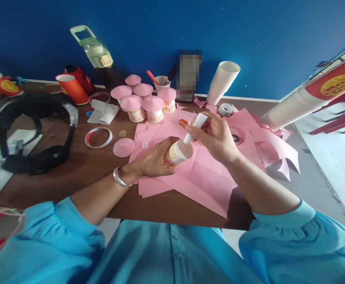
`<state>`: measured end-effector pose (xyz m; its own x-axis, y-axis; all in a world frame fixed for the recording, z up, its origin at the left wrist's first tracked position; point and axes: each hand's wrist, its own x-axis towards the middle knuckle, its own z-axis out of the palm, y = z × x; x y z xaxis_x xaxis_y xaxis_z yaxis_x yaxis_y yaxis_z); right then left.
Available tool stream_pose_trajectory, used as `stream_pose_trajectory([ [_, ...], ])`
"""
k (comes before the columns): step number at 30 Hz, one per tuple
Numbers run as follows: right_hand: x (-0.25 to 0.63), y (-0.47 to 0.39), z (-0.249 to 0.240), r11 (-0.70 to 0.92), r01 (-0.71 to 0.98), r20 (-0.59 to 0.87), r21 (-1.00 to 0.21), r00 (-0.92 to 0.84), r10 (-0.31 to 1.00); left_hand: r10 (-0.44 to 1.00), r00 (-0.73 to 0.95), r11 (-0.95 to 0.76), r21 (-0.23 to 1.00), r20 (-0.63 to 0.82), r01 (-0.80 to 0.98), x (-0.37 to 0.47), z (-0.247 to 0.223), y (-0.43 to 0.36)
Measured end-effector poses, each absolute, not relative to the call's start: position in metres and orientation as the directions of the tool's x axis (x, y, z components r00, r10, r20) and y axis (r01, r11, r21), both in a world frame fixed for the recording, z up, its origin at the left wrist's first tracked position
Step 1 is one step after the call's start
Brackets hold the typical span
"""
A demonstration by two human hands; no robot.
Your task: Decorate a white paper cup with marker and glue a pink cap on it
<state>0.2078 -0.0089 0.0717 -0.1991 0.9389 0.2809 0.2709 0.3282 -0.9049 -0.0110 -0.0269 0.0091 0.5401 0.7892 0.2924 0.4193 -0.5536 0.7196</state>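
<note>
My left hand (157, 157) is wrapped round a white paper cup (178, 152) with yellow and red drawings, its flat round end tilted up toward the right. In my right hand (215, 136) is a white tube (196, 127), its lower tip at the rim of the cup; an orange cap-like piece (184, 122) sticks out by the fingers. Under both hands lie overlapping pink paper sheets (202, 177). A loose pink paper cone (124, 147) rests on the table left of my left hand. Behind stand several decorated cups with pink cone tops (153, 103).
A tape roll (98, 137) and a black headset-like frame (38, 134) lie at left. Along the blue wall are a bottle (98, 55), a pen cup (162, 83), a blurred phone-like object (189, 75) and stacked white cups (224, 81). Cut pink scraps (281, 152) lie right.
</note>
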Motion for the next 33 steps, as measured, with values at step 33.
stream_pose_trajectory([
  [33, 0.205, -0.008, 0.055, 0.534, 0.402, 0.531, -0.744, -0.128, 0.837, 0.767, 0.494, -0.612, 0.696, 0.409, 0.375, -0.009, 0.009, -0.025],
])
